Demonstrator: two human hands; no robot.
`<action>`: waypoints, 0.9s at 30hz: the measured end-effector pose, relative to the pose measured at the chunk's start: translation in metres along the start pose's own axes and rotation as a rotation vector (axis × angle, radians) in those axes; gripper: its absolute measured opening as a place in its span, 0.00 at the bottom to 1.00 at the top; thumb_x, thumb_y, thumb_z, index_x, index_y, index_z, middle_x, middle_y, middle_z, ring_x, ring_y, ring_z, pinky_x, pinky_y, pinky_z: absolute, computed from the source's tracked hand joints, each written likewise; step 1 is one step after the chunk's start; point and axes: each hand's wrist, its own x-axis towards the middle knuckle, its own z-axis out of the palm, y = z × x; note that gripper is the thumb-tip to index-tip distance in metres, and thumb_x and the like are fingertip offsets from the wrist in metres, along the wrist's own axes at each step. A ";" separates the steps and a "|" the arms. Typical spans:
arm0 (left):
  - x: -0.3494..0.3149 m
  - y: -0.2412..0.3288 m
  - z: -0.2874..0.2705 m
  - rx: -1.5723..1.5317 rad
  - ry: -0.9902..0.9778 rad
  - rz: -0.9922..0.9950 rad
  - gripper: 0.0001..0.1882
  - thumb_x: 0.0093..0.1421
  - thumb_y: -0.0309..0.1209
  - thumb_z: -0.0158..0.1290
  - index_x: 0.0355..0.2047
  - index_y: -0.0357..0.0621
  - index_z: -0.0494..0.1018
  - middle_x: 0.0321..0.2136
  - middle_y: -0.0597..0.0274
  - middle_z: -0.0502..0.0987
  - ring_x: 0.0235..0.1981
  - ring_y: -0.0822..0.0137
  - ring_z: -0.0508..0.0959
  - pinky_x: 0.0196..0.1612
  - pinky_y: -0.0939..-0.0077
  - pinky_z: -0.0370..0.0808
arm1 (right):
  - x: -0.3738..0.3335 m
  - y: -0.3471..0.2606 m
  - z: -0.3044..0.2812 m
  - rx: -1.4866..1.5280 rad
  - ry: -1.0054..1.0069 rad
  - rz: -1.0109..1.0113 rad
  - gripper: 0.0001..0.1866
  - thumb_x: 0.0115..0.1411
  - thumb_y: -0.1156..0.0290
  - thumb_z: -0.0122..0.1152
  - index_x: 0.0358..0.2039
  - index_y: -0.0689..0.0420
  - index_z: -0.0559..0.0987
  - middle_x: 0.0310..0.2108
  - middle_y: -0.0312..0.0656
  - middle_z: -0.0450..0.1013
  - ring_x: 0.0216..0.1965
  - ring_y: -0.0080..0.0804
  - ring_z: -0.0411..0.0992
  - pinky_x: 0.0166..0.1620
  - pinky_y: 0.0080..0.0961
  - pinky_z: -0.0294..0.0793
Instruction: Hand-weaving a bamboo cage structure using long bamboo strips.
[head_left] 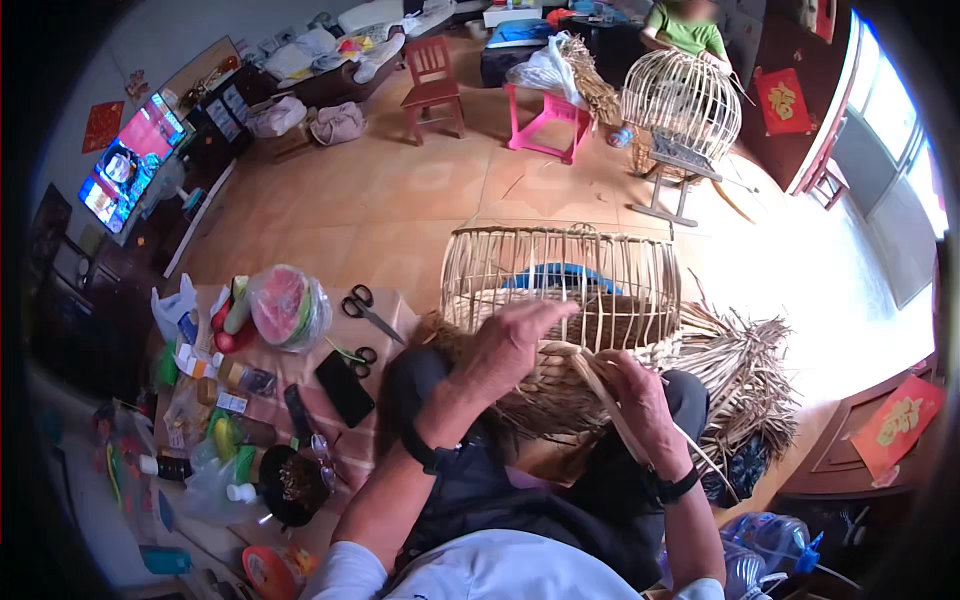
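A half-woven basket rests between my knees, its lower wall of thick plaited straw and its upper part bare upright ribs under a rim. My left hand lies against the near side with fingers stretched to the right across the ribs; its palm side is hidden. Close by on the right, my right hand is closed round a flat bundle of straw strands that runs from the woven edge down toward my wrist. Something blue shows through the ribs.
Loose dry straw lies right of the basket. The table at left holds scissors, a phone and a wrapped watermelon. Beyond are a pink stool, a red chair and another person behind a ribbed basket.
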 end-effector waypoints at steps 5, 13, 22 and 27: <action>-0.009 -0.003 0.038 -0.059 -0.169 -0.014 0.23 0.59 0.14 0.44 0.54 0.41 0.74 0.44 0.46 0.80 0.48 0.50 0.81 0.53 0.64 0.77 | -0.006 0.002 -0.017 -0.107 -0.002 -0.116 0.15 0.61 0.82 0.57 0.48 0.56 0.80 0.35 0.48 0.80 0.37 0.47 0.80 0.39 0.35 0.79; -0.007 -0.015 0.047 -0.098 -0.310 -0.038 0.27 0.57 0.11 0.45 0.57 0.43 0.72 0.44 0.46 0.81 0.42 0.54 0.84 0.47 0.64 0.79 | 0.017 0.013 -0.034 -0.300 -0.038 -0.159 0.14 0.60 0.77 0.59 0.45 0.49 0.83 0.27 0.45 0.76 0.29 0.47 0.77 0.32 0.38 0.76; 0.015 -0.027 0.033 -0.364 -0.419 -0.177 0.16 0.60 0.19 0.52 0.49 0.39 0.76 0.38 0.50 0.83 0.41 0.61 0.84 0.46 0.69 0.79 | -0.004 -0.034 -0.018 -0.592 0.275 -0.216 0.18 0.49 0.65 0.74 0.39 0.56 0.80 0.34 0.42 0.71 0.39 0.42 0.71 0.43 0.39 0.72; 0.018 -0.023 0.045 -0.380 -0.420 -0.224 0.15 0.60 0.20 0.53 0.48 0.39 0.76 0.38 0.49 0.83 0.43 0.58 0.84 0.47 0.67 0.79 | -0.035 -0.006 0.010 -0.338 0.099 -0.036 0.20 0.54 0.66 0.71 0.41 0.57 0.70 0.34 0.50 0.74 0.36 0.54 0.76 0.35 0.43 0.75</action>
